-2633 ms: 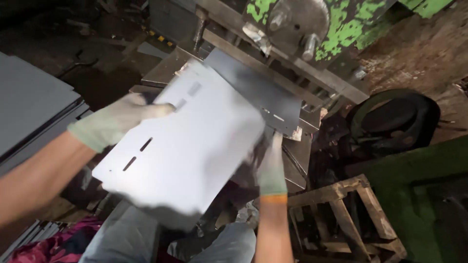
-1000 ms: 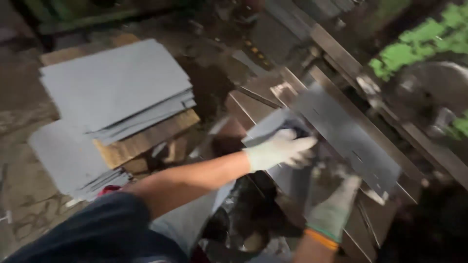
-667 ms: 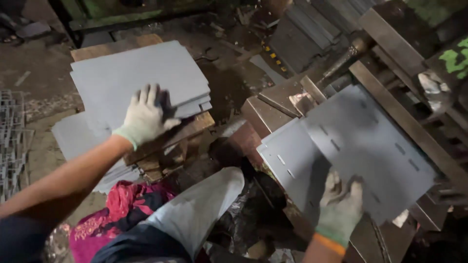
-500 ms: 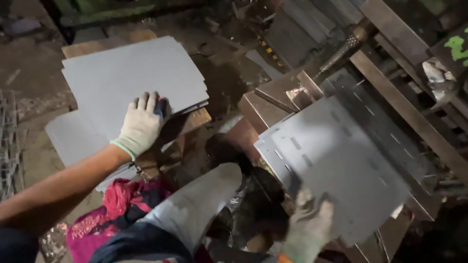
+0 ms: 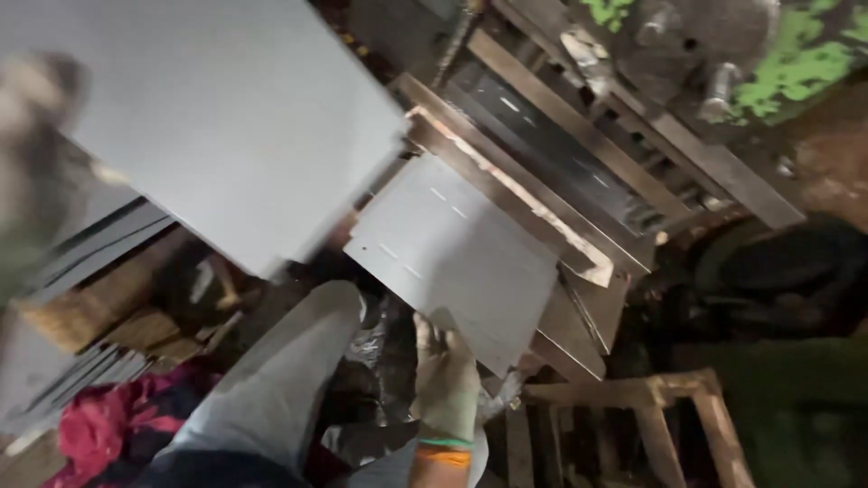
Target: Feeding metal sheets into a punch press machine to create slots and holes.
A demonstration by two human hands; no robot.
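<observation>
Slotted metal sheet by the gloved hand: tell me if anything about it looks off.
The slotted sheet lies skewed, half off the machine bed, its lower corner overhanging at the right hand. The blank sheet at the left hand is blurred.

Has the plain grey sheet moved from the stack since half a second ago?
Yes. The plain sheet has left the stack and is lifted rightward, toward the press; the blurred left hand is at its edge.

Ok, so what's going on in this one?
A person in work gloves sits at a metal press. The right hand holds the near edge of a slotted sheet lying below the press bed. The left hand, blurred, lifts a plain grey sheet above a stack.
</observation>
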